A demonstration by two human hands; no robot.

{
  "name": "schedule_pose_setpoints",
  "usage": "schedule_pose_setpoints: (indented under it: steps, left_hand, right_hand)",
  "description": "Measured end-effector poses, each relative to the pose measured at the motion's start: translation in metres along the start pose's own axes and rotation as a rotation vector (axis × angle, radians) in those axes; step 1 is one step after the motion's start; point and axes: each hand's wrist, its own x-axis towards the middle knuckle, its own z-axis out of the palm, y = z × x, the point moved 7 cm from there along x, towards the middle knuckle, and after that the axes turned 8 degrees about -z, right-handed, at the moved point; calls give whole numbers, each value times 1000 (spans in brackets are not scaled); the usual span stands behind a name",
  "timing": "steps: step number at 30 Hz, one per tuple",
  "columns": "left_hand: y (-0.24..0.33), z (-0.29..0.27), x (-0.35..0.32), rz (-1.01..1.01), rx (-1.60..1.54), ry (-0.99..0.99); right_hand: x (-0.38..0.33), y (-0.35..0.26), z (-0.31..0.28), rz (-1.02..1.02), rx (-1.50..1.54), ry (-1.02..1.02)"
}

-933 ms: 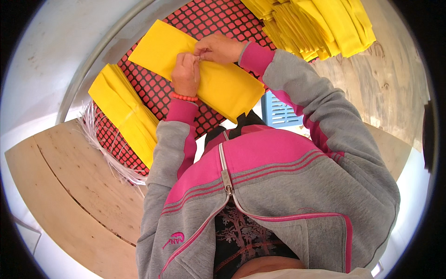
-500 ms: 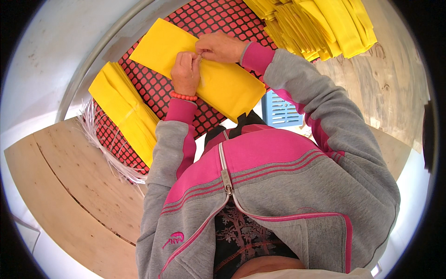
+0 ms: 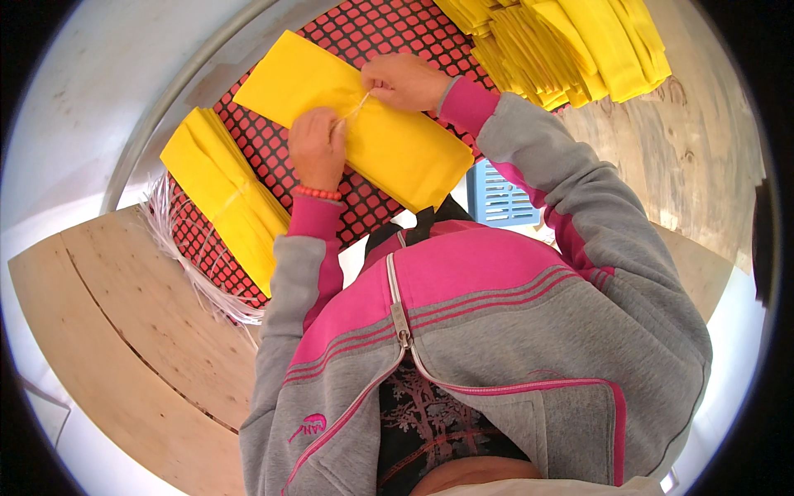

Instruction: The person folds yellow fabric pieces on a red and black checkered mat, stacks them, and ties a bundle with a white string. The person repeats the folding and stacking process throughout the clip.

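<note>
A bundle of folded yellow sheets, fabric by the look of it, [image 3: 405,157] lies slantwise on a red-and-black patterned surface [image 3: 269,136]. Across its middle runs a thin white string [image 3: 358,107], pulled taut between my hands. My left hand [image 3: 318,147] pinches one end at the bundle's near-left edge. Over its far side, my right hand [image 3: 404,81] grips the other end with curled fingers. The sheets look drawn in where the string crosses. To the left lies a second yellow bundle [image 3: 219,194], with a pale string around its middle.
Loose white strings [image 3: 194,277] hang along the patterned surface's left edge. Many yellow folded sheets [image 3: 571,50] are piled at the far right, beside a plywood panel [image 3: 678,157]. A blue slatted plastic basket [image 3: 503,198] shows below. Wooden boards [image 3: 124,331] lie at left, near a curved grey tube [image 3: 157,99].
My hands have moved apart from the bundle's middle, left toward me and right away. The string between them now shows stretched. The bundle has hardly shifted.
</note>
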Motion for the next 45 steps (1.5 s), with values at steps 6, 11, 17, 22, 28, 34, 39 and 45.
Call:
schedule_pose_setpoints:
  steps: [6, 11, 17, 22, 28, 34, 39, 45]
  left_hand:
    - [-61, -18, -78, -1207, -722, 85]
    - [-36, 27, -108, -1448, -1238, -256]
    - [-41, 44, -100, -1492, -1404, -257]
    - [-38, 34, -84, -1302, -1506, -216]
    - [-28, -3, -31, -1043, -1390, -285]
    - [-5, -69, 2, -862, -813, -10]
    - [33, -45, 17, -713, -1390, -250]
    - [-4, -16, 3, -720, -1909, -269]
  right_hand:
    - [-33, 40, -8, 342, 184, 145]
    - [-48, 44, 41, 686, 423, -114]
    - [-41, 11, 46, 832, 836, -208]
    - [-38, -18, 43, 858, 1177, -118]
    - [-13, -43, -10, 582, 983, 73]
    - [14, -64, -56, 470, 512, 77]
    - [24, -135, -57, 261, -341, 108]
    - [33, -187, -13, 223, -592, -33]
